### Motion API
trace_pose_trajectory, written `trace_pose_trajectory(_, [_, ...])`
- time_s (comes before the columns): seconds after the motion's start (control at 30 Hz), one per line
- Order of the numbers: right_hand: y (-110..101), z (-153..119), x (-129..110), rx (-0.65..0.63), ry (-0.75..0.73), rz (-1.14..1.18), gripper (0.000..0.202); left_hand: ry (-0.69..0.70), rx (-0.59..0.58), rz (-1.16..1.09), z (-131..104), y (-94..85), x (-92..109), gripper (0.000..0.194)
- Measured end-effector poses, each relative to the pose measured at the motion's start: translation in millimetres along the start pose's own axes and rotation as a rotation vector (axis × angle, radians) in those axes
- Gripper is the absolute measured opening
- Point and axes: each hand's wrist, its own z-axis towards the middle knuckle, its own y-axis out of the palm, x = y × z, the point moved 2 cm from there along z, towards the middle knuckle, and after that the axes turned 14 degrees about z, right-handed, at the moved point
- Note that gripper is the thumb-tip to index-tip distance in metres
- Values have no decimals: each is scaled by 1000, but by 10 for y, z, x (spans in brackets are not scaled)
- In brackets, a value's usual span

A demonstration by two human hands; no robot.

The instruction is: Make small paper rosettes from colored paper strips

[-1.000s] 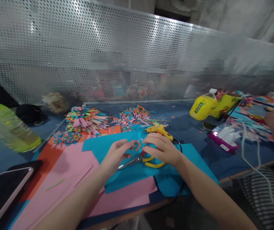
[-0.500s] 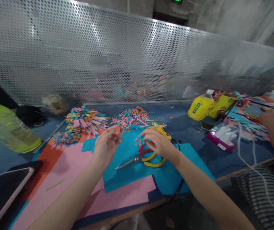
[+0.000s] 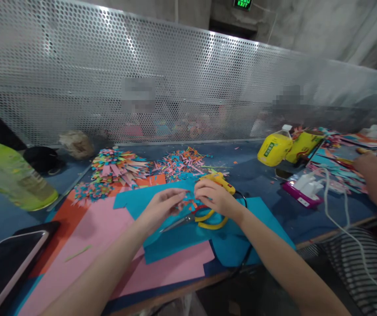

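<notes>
My left hand (image 3: 165, 204) hovers over a blue paper sheet (image 3: 162, 245), its thumb and fingers pinched together; what they hold, if anything, is too small to make out. Close by on the right, my right hand (image 3: 216, 197) has its fingers curled in, and their tips nearly meet those of the left; their contents are hidden. Small orange paper bits (image 3: 191, 205) lie between and below the fingertips. Under my hands rest scissors (image 3: 213, 226) with red and yellow handles, blades toward the left. Behind my right hand lies a yellow glue gun (image 3: 223, 182), partly covered.
A cluster of folded paper strips (image 3: 117, 169) and a heap of paper scraps (image 3: 180, 163) sit behind. Pink paper (image 3: 92, 228), a phone (image 3: 7, 267) and a green bottle (image 3: 13, 175) are left. Rightward are a yellow bottle (image 3: 272, 149), a tissue pack (image 3: 302, 193) and another person's hand (image 3: 371, 169).
My left hand has moved right and slightly down, bringing its fingertips close to my right hand's. The right hand has hardly moved. The scissors stay put.
</notes>
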Motion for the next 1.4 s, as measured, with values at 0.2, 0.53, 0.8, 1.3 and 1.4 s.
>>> trace_pose_trajectory(0.2, [-30,5,-2,0,20,1,17,30,-11,68,25,-18,-69,23])
trace_pose_trajectory(0.53, [-190,-19,164,190,187,-174,16,38,139,-20,62,-56,-57,25])
trace_pose_trajectory(0.8, [-287,-290,506,171,1170,-722,64,30,213,-135,77,-95,-58,26])
trace_pose_trajectory(1.3, [-402,-175,348,391,706,-690,35,91,351,-141,141,-198,-130,31])
trace_pose_trajectory(1.4, [-365,-125,210,439,394,-706,31,88,383,-155,156,-217,-136,34])
